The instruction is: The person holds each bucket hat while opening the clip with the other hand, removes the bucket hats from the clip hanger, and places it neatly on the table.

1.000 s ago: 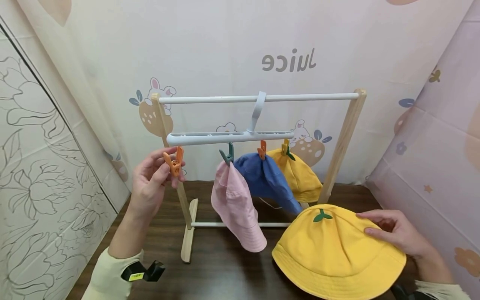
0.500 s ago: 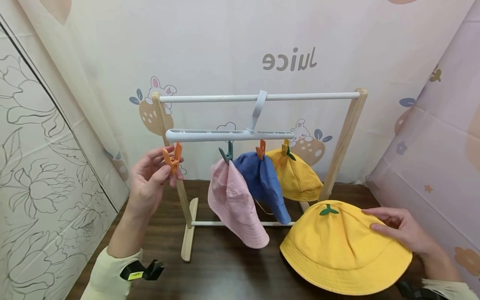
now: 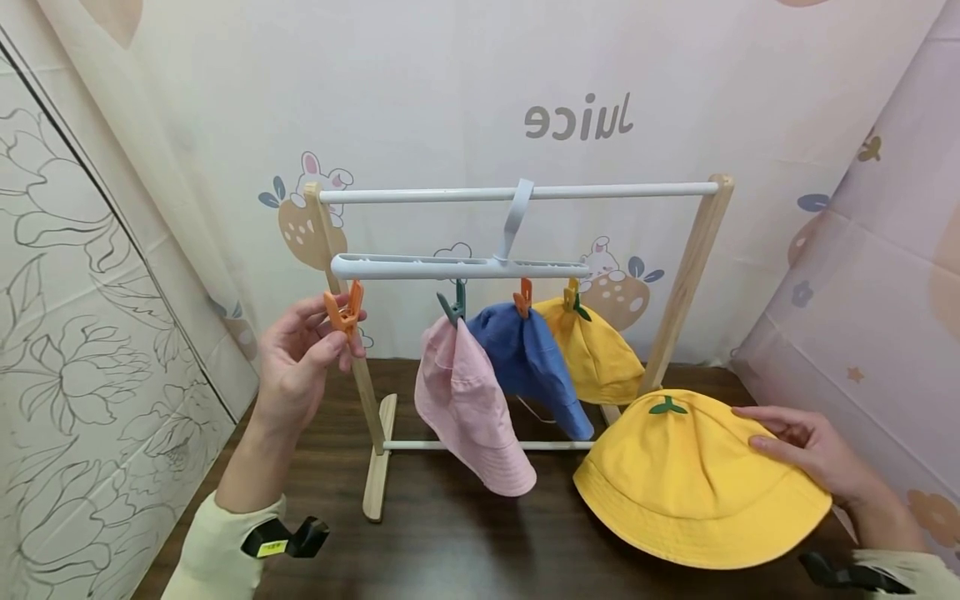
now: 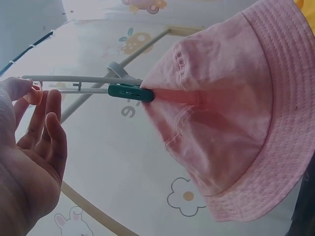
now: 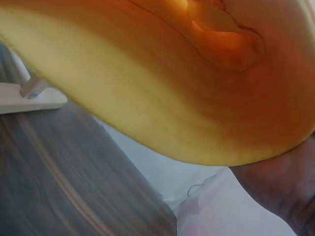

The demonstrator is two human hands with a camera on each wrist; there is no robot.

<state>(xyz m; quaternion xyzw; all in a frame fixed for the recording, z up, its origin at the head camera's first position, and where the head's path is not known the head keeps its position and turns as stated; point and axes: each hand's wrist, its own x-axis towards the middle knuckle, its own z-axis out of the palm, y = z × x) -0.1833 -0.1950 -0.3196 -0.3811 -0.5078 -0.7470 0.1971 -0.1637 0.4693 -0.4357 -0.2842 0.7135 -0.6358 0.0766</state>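
readying a clip for one more hat looks to be the step in hand. the large yellow hat is at the near right, held over the bench, well apart from the orange clip just under the left end of the hanger; a pink hat, a blue hat and a far yellow hat are already clipped below it. the next move seems to call for bringing the hat's crown leftward and parting the clip's mouth. the left hand is raised, forearm slanting up and away, thumb and fingers pinching the orange clip; i cannot tell whether its mouth is parted. the right hand is lower, fingers grasping the right side of the large yellow hat's crown, brim nearer.
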